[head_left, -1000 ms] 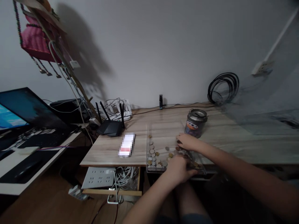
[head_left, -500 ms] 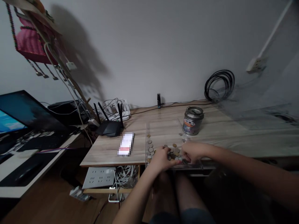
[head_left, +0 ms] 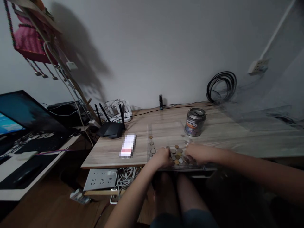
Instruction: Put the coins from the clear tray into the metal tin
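Loose silver and brass-coloured coins (head_left: pixel 177 155) lie between my two hands in a shallow clear plastic tray (head_left: pixel 165 125) at the front of the table. My left hand (head_left: pixel 162 157) is curled closed at the pile's left side. On the pile's right, my right hand (head_left: pixel 193 152) is also closed, knuckles up. The fingertips of both are hidden, so what they hold cannot be made out. Several coins stand apart in a column by the tray's left wall. A metal tin (head_left: pixel 195 122) with a slotted lid and printed label stands behind my right hand.
A lit phone (head_left: pixel 127 145) lies left of the tray, near a black router (head_left: pixel 111 129) with antennas. Below is an open drawer with a power strip (head_left: pixel 101 179) and white cables. A small dark bottle (head_left: pixel 161 102) and coiled black cable (head_left: pixel 222 87) are by the wall.
My left hand has drawn back left from the coins and its fingers have curled in, uncovering more of the pile. My right hand has shifted only slightly. The view has moved a little.
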{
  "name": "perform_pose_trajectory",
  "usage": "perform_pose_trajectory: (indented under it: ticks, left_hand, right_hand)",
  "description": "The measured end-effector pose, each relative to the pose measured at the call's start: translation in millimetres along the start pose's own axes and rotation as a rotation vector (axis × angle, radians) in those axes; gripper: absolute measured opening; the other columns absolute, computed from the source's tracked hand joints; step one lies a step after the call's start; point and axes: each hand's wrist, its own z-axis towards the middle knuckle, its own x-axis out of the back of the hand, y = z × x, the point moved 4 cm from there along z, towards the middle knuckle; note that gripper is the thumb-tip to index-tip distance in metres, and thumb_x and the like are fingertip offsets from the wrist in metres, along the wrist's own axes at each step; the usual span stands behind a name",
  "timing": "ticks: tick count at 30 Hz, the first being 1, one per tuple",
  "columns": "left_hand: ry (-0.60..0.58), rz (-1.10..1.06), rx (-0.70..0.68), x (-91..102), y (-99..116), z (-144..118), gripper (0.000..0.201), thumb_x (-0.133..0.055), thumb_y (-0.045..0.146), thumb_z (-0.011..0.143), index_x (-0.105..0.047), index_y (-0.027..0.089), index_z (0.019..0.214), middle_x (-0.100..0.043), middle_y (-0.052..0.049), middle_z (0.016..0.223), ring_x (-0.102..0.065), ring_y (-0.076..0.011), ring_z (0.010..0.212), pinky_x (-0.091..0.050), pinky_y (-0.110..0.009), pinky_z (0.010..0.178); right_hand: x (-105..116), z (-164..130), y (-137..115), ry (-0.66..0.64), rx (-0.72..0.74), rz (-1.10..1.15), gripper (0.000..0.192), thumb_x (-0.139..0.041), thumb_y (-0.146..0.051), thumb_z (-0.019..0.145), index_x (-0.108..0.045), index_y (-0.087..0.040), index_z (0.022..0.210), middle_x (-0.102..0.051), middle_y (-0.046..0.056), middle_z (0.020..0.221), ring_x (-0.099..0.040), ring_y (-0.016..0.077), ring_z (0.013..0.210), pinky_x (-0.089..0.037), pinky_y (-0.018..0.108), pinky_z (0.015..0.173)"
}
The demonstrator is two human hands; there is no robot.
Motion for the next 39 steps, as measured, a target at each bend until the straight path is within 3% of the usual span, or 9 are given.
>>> perform_pose_trajectory:
  ticks: [6, 11, 15, 18, 20, 22, 26, 31, 39]
  left_hand:
    - [-0.185, -0.016, -0.015, -2.8, 5, 3, 0.013, -0.061, 0.017, 0.062, -0.068, 0.014, 0.073, -0.066, -0.007, 0.072, -0.058, -0.0170, 0.065, -0.042, -0.025, 0.059]
    - [-0.113, -0.348, -0.028, -14.4, 1, 13, 0.016, -0.061, 0.022, 0.068, -0.067, 0.013, 0.080, -0.063, -0.002, 0.070, -0.054, -0.0127, 0.066, -0.042, -0.022, 0.063]
    - [0.025, -1.103, 0.162, -27.5, -3, 27, 0.020, -0.050, 0.030, 0.081, -0.061, 0.014, 0.085, -0.061, -0.003, 0.073, -0.056, -0.0111, 0.068, -0.045, -0.022, 0.067]
    - [-0.213, -1.706, 0.240, -36.2, 9, 31, 0.029, -0.043, 0.035, 0.086, -0.058, 0.011, 0.084, -0.062, -0.008, 0.077, -0.061, -0.0155, 0.075, -0.047, -0.026, 0.070]
    - [-0.272, -1.938, 0.280, -33.4, 14, 29, 0.028, -0.040, 0.031, 0.087, -0.056, 0.009, 0.080, -0.061, -0.011, 0.075, -0.063, -0.0177, 0.077, -0.049, -0.027, 0.070]
    - [-0.119, -2.105, 0.336, -26.9, 9, 26, 0.023, -0.038, 0.021, 0.087, -0.055, 0.009, 0.076, -0.060, -0.010, 0.071, -0.062, -0.0146, 0.072, -0.049, -0.023, 0.066]
    - [0.182, -2.213, 0.466, -21.0, -7, 19, 0.015, -0.041, 0.006, 0.078, -0.053, 0.010, 0.070, -0.051, -0.002, 0.059, -0.047, -0.0055, 0.048, -0.040, -0.014, 0.047]
    - [0.199, -2.219, 0.412, -22.5, -11, 18, 0.016, -0.039, 0.000, 0.069, -0.052, 0.010, 0.070, -0.044, 0.000, 0.057, -0.033, -0.0037, 0.040, -0.023, -0.013, 0.035]
    - [0.191, -2.225, 0.451, -21.5, -8, 15, 0.014, -0.041, 0.001, 0.071, -0.051, 0.011, 0.075, -0.044, 0.001, 0.058, -0.037, -0.0042, 0.045, -0.027, -0.011, 0.038]
  right_hand:
    - [4, -4, -4, -0.073, 0.010, -0.145, 0.022, -0.056, -0.001, 0.050, -0.067, -0.018, 0.059, -0.057, 0.000, 0.052, -0.049, 0.0142, 0.054, -0.035, 0.027, 0.060]
    - [0, -4, 0, -0.145, 0.015, -0.042, 0.027, -0.054, 0.000, 0.050, -0.069, -0.018, 0.062, -0.058, -0.002, 0.052, -0.044, 0.0107, 0.050, -0.033, 0.024, 0.057]
    - [13, 4, -1, -0.049, -0.016, 0.048, 0.023, -0.054, -0.006, 0.058, -0.070, -0.015, 0.072, -0.064, 0.002, 0.063, -0.048, 0.0120, 0.054, -0.033, 0.023, 0.053]
    - [38, 14, -6, 0.120, -0.006, 0.230, 0.023, -0.053, -0.012, 0.067, -0.070, -0.014, 0.082, -0.066, 0.004, 0.070, -0.054, 0.0137, 0.062, -0.036, 0.022, 0.057]
    - [52, 17, -5, 0.254, -0.039, 0.264, 0.026, -0.049, -0.016, 0.073, -0.068, -0.013, 0.091, -0.067, 0.006, 0.079, -0.056, 0.0147, 0.069, -0.038, 0.022, 0.061]
    - [57, 15, -1, 0.356, -0.088, 0.206, 0.028, -0.045, -0.018, 0.077, -0.066, -0.010, 0.093, -0.067, 0.009, 0.085, -0.057, 0.0160, 0.075, -0.038, 0.024, 0.066]
    - [29, 8, 3, 0.205, -0.081, 0.152, 0.027, -0.064, -0.017, 0.060, -0.064, -0.010, 0.086, -0.065, 0.008, 0.081, -0.055, 0.0176, 0.072, -0.037, 0.024, 0.062]
    - [-3, -3, -7, 0.025, -0.055, 0.184, 0.036, -0.063, -0.013, 0.056, -0.060, -0.014, 0.092, -0.061, 0.004, 0.078, -0.053, 0.0158, 0.067, -0.037, 0.023, 0.057]
    - [-18, 6, -1, -0.002, 0.048, 0.153, 0.012, -0.055, -0.005, 0.057, -0.060, -0.015, 0.062, -0.055, -0.002, 0.059, -0.046, 0.0106, 0.057, -0.034, 0.021, 0.054]
